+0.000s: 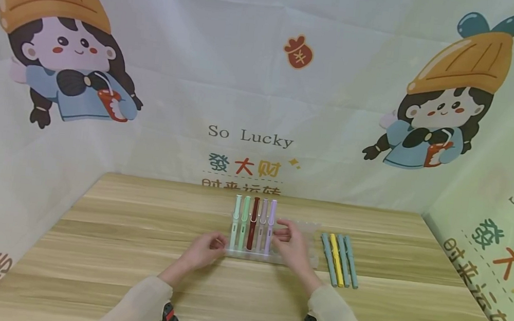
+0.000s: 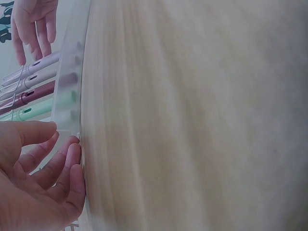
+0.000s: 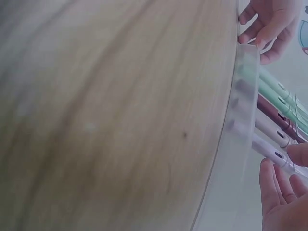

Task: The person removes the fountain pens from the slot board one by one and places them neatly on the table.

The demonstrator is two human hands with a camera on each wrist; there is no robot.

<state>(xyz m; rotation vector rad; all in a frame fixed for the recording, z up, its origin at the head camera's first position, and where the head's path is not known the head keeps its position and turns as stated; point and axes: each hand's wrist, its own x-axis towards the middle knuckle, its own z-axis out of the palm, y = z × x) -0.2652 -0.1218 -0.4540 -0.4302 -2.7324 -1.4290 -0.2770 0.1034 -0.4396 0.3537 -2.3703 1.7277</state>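
A translucent pen rack (image 1: 295, 260) holds a row of capped pens: a pale mint one, a green pen (image 1: 244, 224), a dark red pen (image 1: 253, 224), a greyish mauve pen (image 1: 262, 225) and a lilac pen (image 1: 271, 226). At the rack's left end, my left hand (image 1: 205, 248) rests its loosely bent fingertips against the corner, as the left wrist view (image 2: 43, 178) also shows. My right hand (image 1: 293, 244) reaches over the rack's right part. Its fingers are spread beside the lilac pen, thumb and fingertips right at the barrel, without closing round it.
Right of the rack, a yellow pen (image 1: 336, 260) and several blue-grey pens (image 1: 351, 262) lie side by side on the wooden table (image 1: 115, 234). Printed cloth (image 1: 255, 77) hangs behind the table and along its sides.
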